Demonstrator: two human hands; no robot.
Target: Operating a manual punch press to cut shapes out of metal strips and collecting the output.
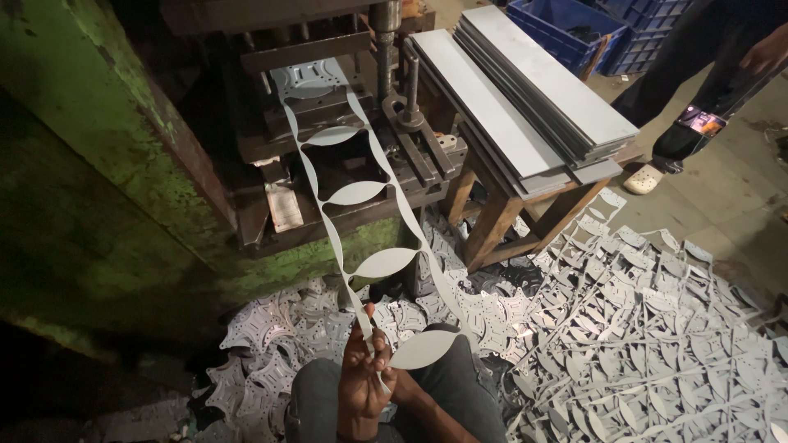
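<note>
Grey punched sheet-metal strip (355,194) runs from the dark press die (328,123) down to one hand (364,379), which is closed around its lower end; which hand cannot be told. Cut metal scrap (640,328) covers the floor beside stacked grey sheets (525,90).

Dim overall, lit from the upper right. Bright sheen on the stacked sheets (525,98) and the punched strip (361,193), near glare on the scrap pile (657,328). Deep shadow down the left, swallowing the lower corner beside the green press frame (82,164). Black inside the press opening. Sharp in the middle, slightly soft and stretched toward the edges. Hand (365,385) dark, underexposed, little detail.
</note>
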